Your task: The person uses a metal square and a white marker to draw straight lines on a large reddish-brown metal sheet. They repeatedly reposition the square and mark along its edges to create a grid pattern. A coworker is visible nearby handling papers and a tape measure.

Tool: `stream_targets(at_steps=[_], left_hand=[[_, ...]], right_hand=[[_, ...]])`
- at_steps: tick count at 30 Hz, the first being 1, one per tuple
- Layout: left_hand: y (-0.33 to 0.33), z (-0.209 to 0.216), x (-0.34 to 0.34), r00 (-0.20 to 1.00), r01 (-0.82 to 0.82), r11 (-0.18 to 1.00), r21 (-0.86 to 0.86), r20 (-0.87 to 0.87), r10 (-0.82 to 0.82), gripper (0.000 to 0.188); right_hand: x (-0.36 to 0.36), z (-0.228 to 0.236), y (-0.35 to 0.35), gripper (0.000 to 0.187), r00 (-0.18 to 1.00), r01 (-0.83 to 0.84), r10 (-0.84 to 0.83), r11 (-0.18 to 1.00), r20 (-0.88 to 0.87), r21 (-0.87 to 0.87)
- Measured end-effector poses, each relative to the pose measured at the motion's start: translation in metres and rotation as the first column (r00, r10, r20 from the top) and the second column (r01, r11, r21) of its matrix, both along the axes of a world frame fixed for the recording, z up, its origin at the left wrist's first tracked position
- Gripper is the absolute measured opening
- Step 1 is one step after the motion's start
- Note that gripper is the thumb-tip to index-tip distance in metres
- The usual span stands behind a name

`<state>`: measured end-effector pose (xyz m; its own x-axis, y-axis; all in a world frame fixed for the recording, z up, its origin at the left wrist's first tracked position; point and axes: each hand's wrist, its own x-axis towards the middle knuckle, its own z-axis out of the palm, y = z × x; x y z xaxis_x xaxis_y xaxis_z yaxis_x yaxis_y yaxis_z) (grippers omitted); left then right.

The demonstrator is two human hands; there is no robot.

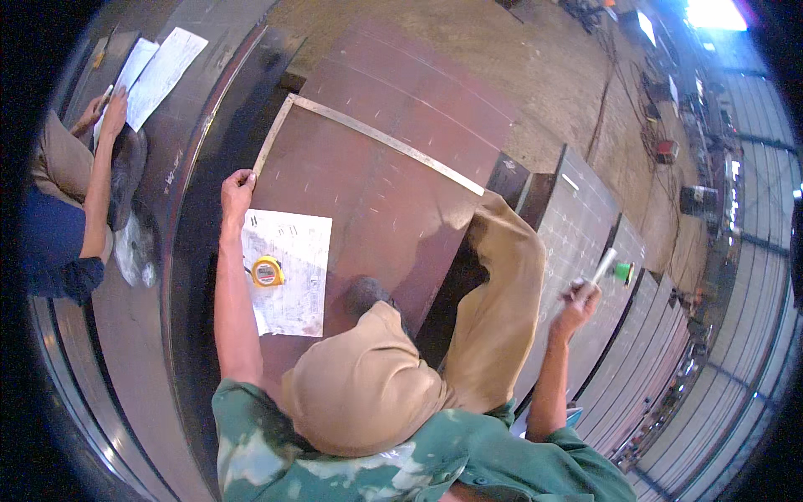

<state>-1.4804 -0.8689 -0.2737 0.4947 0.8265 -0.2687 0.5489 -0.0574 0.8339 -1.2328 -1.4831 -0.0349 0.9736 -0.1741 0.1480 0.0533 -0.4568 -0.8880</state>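
Note:
My left hand pinches the end of the short leg of a metal L-shaped square. The square lies flat on a reddish-brown steel plate, its long leg slanting down to the right, near my knee. Below my left hand a printed drawing sheet rests on the plate, and a yellow tape measure sits on it. Out to the right, my right hand is closed around a pale, stick-shaped tool, blurred, its kind unclear. A small green round object appears just beyond that tool.
At the left another person's hands hold a pen over paper sheets on a steel beam. A dark gap runs between that beam and my plate. Marked grey plates lie to the right. Cables trail across the brown floor beyond.

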Motion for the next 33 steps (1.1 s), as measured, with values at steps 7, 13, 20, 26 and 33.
stream_targets(at_steps=[7,13,20,26,33], left_hand=[[-0.002,0.003,0.005,0.999,0.029,0.996,0.085,0.014,-0.03,0.014],[0.008,-0.002,-0.007,0.998,-0.027,0.999,0.019,0.059,0.026,0.017],[0.008,0.0,0.0,0.978,0.018,0.99,0.14,-0.208,0.012,0.023],[-0.017,0.032,0.017,0.902,0.226,0.965,0.137,-0.404,-0.154,0.03],[0.0,0.049,0.006,0.861,0.315,0.948,0.036,-0.432,-0.269,0.034]], right_hand=[[-0.02,0.07,-0.132,0.024,0.951,0.291,-0.28,0.953,0.129,-0.08],[0.122,0.134,-0.083,0.02,0.984,0.113,-0.105,0.993,0.145,-0.042],[0.154,0.127,0.089,0.021,0.952,-0.282,0.272,0.958,0.144,0.052],[0.138,0.048,0.154,0.02,0.867,-0.471,0.491,0.865,-0.091,0.175],[0.143,-0.037,0.16,0.019,0.823,-0.371,0.475,0.864,-0.31,0.34]])
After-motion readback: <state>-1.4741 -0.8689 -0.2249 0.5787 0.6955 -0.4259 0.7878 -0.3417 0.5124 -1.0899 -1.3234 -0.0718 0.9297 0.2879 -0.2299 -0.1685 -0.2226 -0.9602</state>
